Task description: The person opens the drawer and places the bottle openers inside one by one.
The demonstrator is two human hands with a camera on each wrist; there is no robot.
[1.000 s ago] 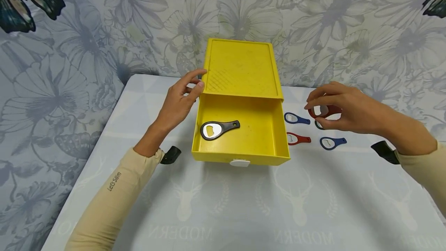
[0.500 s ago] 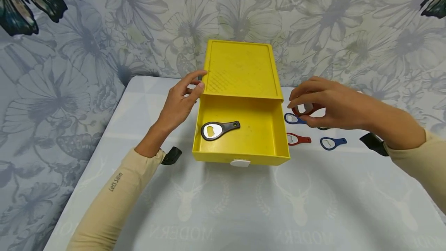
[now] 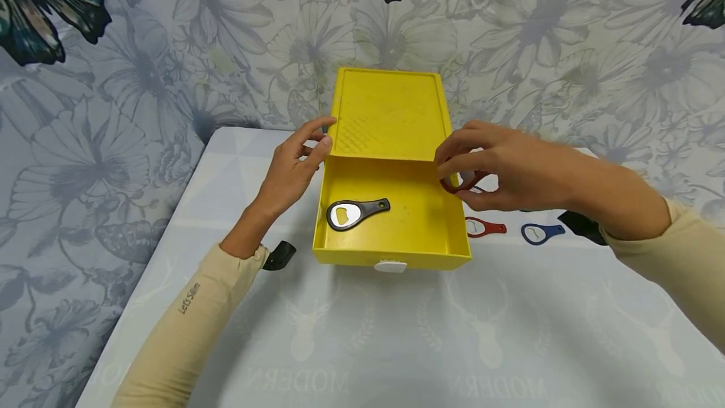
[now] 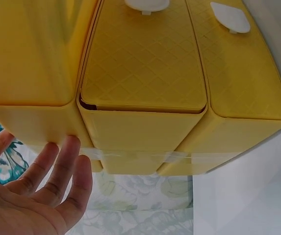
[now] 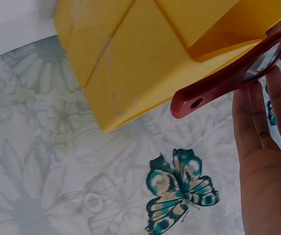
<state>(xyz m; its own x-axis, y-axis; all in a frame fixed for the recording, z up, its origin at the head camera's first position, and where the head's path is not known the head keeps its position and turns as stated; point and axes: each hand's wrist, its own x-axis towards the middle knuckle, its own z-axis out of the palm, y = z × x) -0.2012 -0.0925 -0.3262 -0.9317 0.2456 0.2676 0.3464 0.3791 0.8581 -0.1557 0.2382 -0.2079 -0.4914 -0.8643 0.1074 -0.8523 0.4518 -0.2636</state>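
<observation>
My right hand pinches a red bottle opener by its ring end, above the right wall of the pulled-out drawer. In the right wrist view the opener's handle points away from the fingers, close to the yellow drawer box. A black bottle opener with a metal centre lies on the left part of the drawer floor. My left hand rests its fingertips against the left side of the yellow drawer box, fingers loosely bent. The left wrist view shows these fingers at the box's side.
On the white table right of the drawer lie another red bottle opener and a blue one; others behind are mostly covered by the right hand. A white knob sticks out from the drawer front. Patterned wallpaper rises behind.
My right hand has carried the red bottle opener leftward, from over the openers on the table to the drawer's right wall. The left hand has stayed at the box.
</observation>
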